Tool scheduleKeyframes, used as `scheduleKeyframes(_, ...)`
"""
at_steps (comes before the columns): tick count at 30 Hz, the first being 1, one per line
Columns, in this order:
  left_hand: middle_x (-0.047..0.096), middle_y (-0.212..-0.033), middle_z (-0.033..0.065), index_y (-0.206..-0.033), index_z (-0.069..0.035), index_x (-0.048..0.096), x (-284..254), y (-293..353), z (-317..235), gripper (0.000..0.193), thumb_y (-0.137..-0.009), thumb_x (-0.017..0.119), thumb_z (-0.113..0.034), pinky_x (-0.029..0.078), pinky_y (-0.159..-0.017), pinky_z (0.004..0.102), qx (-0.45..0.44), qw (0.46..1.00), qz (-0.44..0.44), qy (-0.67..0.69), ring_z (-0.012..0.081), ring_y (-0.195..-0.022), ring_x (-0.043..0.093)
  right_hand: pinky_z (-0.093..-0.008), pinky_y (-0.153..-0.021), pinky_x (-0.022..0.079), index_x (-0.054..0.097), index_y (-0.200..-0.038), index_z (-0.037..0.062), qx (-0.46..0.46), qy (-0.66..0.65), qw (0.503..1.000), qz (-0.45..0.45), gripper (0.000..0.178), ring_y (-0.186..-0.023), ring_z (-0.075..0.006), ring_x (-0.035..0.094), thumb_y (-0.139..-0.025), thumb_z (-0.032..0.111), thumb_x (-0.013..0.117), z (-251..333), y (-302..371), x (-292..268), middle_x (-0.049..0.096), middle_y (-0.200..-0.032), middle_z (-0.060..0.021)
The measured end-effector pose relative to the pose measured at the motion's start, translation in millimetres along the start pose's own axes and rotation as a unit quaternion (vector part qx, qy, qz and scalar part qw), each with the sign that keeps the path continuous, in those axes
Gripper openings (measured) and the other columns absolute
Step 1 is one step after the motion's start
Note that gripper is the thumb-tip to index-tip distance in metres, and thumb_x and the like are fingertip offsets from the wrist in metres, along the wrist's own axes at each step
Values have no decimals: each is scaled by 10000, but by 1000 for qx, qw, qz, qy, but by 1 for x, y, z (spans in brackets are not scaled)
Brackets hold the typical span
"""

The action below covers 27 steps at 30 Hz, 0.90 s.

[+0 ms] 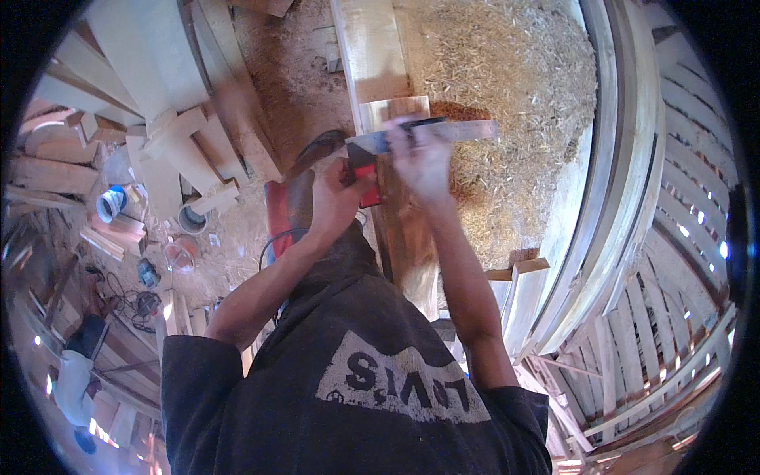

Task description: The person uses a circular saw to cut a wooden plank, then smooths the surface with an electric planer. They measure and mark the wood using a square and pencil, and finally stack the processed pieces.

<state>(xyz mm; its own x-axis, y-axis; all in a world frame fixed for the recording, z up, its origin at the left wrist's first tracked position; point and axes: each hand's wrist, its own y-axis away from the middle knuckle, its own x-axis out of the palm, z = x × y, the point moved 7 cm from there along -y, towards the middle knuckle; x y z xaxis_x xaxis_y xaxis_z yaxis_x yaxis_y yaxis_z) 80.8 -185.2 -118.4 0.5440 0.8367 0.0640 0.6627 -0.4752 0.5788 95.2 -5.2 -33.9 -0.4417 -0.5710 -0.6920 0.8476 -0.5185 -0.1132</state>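
Note:
A wooden board (pixel 408 237) lies lengthwise in front of me, with a short wood block (pixel 396 108) at its far part. Across the board lies a flat metal ruler or square blade (pixel 475 130), its right end reaching past the edge. My right hand (pixel 423 162), smeared by motion, is over the blade with its fingers closed round a dark pen-like stick (pixel 423 123). My left hand (pixel 336 194) is at the board's left side, fingers curled. Those fingers meet a red and dark piece (pixel 366 184); whether it belongs to the blade is unclear.
Wood shavings (pixel 507 182) cover the surface right of the board. Long planks (pixel 609 158) curve along the right. Cut timber (pixel 174 150) is piled at left, near a blue-and-white can (pixel 111 204) and a tangled cord (pixel 142 309). Another person (pixel 75 384) is at far lower left.

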Motion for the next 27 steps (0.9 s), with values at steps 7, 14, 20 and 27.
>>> scheduleKeyframes(7, 751, -949, 110, -1095, 32, 703, 2, -6, 11, 293, -896, 785, -167, 539, -802, 316, -8, 998, 13, 61, 139, -871, 681, -308, -668, 559, 745, -954, 25, 147, -90, 985, -2, 149, -721, -146, 681, -976, 172, 760, -39, -4, -16, 738, -834, -74)
scheduleKeyframes(14, 747, -970, 100, -1082, 14, 705, 3, 7, -8, 255, -904, 787, -150, 544, -816, 313, 21, 999, 35, -10, 139, -871, 677, -284, -668, 534, 745, -1044, 10, 73, 46, 982, -168, 155, -689, -126, 634, -1023, 153, 690, -47, 5, -125, 707, -813, -58)
scheduleKeyframes(20, 742, -1119, 134, -1064, 8, 711, 40, 54, -99, 212, -892, 797, -82, 574, -879, 331, 238, 960, 142, -40, 221, -974, 731, -347, -841, 560, 604, -1338, 5, 296, -251, 897, -212, 391, -961, -204, 695, -1084, 302, 598, -19, 130, -146, 730, -1056, -151)
scheduleKeyframes(27, 657, -1385, 139, -1143, -12, 730, 137, 149, -117, 320, -824, 744, 11, 519, -1117, 382, 519, 693, 492, -89, 293, -1356, 593, -393, -1102, 479, 576, -1417, -42, 301, -123, 888, -324, 483, -1284, -268, 606, -1029, 222, 689, 81, 250, -161, 647, -1386, -177)
